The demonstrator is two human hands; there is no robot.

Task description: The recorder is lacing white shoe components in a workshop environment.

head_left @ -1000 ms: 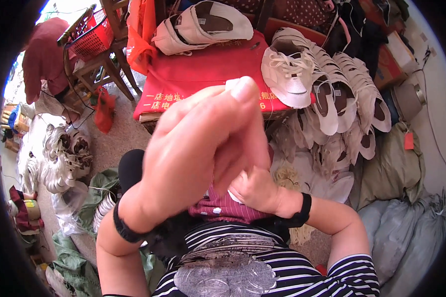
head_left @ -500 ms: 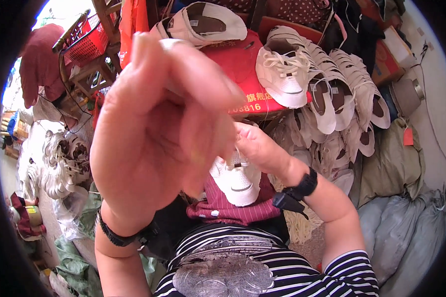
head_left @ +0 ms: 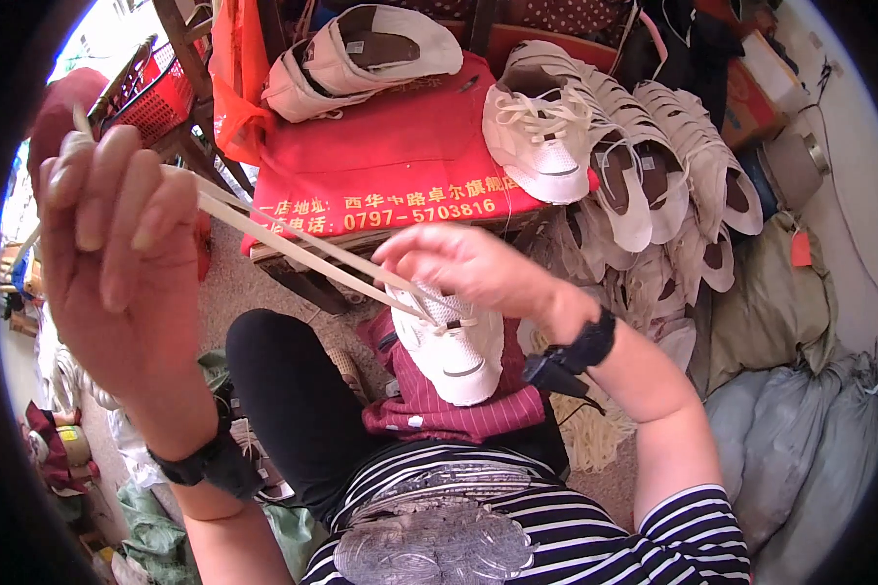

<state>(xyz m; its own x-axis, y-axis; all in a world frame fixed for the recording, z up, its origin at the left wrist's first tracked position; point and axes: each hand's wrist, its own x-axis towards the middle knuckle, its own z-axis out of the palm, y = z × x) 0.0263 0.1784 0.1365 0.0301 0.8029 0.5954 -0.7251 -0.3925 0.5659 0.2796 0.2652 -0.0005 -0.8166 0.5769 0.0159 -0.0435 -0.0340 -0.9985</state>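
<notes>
On my lap rests a white sneaker (head_left: 463, 361) with its toe towards me, on a maroon striped cloth (head_left: 498, 421). A flat cream shoelace (head_left: 293, 256) runs taut in two strands from its eyelets up to my left hand (head_left: 117, 253). That hand is raised at the left, fingers curled and closed on the shoelace, with a loose end sticking up above them. My right hand (head_left: 478, 268) is bent over the upper end of the sneaker, beside the strands, its fingers closed around that part. The sneaker's heel and opening are hidden behind it.
Ahead is a red-covered stool (head_left: 380, 175) bearing an unlaced pale shoe (head_left: 380, 49) and a laced sneaker (head_left: 546, 127). Rows of nested shoe uppers (head_left: 673, 175) hang at its right. Grey sacks (head_left: 800, 448) stand at right; a bundle of laces (head_left: 595, 439) lies near my leg.
My left hand has swung away from close before the camera to the far left, drawing the shoelace out into two tight strands. My right hand has shifted slightly left, staying at the sneaker.
</notes>
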